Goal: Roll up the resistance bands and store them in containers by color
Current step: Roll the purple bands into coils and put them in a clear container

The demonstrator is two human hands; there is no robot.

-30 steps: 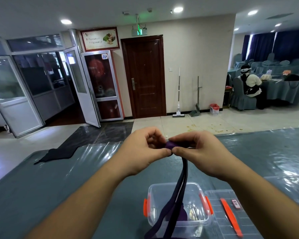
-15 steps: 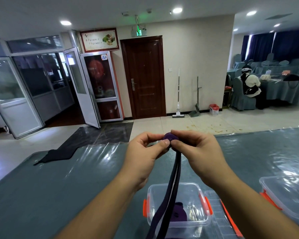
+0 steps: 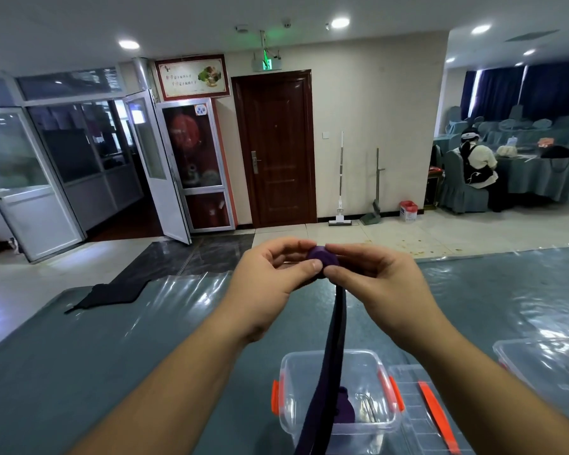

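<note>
- Pinching a small purple roll (image 3: 322, 259) between them, the left hand (image 3: 271, 290) and right hand (image 3: 380, 290) are raised above the table (image 3: 112, 356), fingers curled in on the roll from either side.
- The left thumb tip presses the near face of the roll; the right hand's fingertips close on its right edge.
- The roll is the wound end of a purple resistance band (image 3: 334, 339), whose loose length hangs straight down from the hands as two dark strips.
- That tail drops in front of a clear container (image 3: 289, 372) with orange latches, which stands on the table directly below the hands with no lid on it.
- Inside this container lies a purple bundle (image 3: 344, 407), near the middle of its floor, partly hidden by the hanging band; a thin wire-like item beside it is too faint to tell.
- Just to the right of the container lies a clear lid (image 3: 408, 399), flat on the table, with an orange latch (image 3: 436, 415) along it.
- A second clear container (image 3: 546, 366) sits further right, at the edge of view; its contents cannot be made out.
</note>
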